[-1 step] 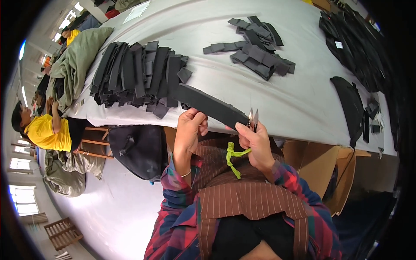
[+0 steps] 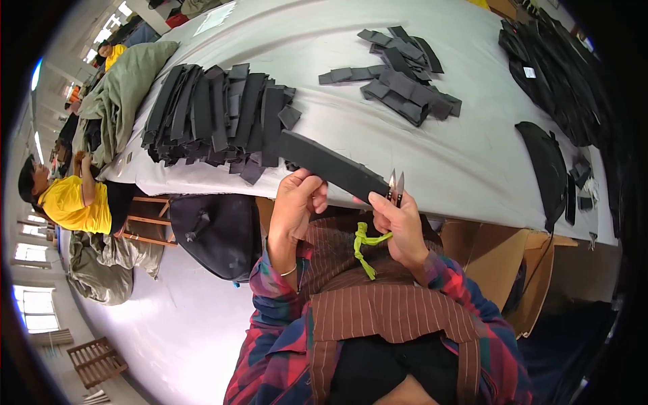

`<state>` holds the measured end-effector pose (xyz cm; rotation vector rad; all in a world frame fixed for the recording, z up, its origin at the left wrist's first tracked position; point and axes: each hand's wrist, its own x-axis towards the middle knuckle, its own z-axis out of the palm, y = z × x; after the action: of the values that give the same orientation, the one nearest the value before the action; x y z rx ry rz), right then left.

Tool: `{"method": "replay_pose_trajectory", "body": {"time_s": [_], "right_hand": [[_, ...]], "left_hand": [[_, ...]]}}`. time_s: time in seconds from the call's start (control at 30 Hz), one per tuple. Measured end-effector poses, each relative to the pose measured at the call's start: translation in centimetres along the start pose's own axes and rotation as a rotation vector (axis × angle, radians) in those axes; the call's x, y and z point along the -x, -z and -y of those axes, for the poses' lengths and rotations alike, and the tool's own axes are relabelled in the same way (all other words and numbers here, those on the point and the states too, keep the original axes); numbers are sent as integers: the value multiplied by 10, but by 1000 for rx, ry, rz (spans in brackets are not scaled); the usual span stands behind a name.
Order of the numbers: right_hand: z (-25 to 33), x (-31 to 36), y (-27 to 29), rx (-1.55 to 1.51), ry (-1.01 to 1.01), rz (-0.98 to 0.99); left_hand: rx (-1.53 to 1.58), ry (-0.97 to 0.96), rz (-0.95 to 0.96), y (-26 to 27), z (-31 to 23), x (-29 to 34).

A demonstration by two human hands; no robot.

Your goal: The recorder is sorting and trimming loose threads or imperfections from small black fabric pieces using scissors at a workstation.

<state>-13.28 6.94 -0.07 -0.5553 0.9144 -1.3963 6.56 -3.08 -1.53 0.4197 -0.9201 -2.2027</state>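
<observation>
A long dark grey fabric strip point(image 2: 337, 164) stretches between my hands, just over the table's near edge. My left hand point(image 2: 297, 200) is closed, thumb and fingers pinching the strip's lower edge left of its middle. At the strip's right end, my right hand point(image 2: 399, 226) grips a pair of thread snips point(image 2: 397, 189), blades pointing up and away from me, with the thumb against the fabric. A yellow-green cloth tie point(image 2: 364, 237) hangs beside that hand. Left of the strip lies a thick row of similar dark strips point(image 2: 216, 111); its far end comes close to them.
A looser heap of dark strips point(image 2: 405, 81) lies farther back on the white-covered table point(image 2: 324, 34). Black garments point(image 2: 550, 74) and a curved black piece point(image 2: 540, 162) are at right. Below stand cardboard boxes point(image 2: 482, 253) and a black bag point(image 2: 216, 233). A co-worker point(image 2: 74, 202) sits left.
</observation>
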Motion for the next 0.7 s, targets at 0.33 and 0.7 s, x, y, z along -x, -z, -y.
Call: {"method": "replay_pose_trajectory", "body": {"time_s": [0.33,0.7], "right_hand": [[-8,15,-10,81,-98,91],[31,-9,22,838,303,87]], "left_hand": [[-14,-369,-414,-45,19,-9],[-312,-406,-496,-61,28,-12]]}}
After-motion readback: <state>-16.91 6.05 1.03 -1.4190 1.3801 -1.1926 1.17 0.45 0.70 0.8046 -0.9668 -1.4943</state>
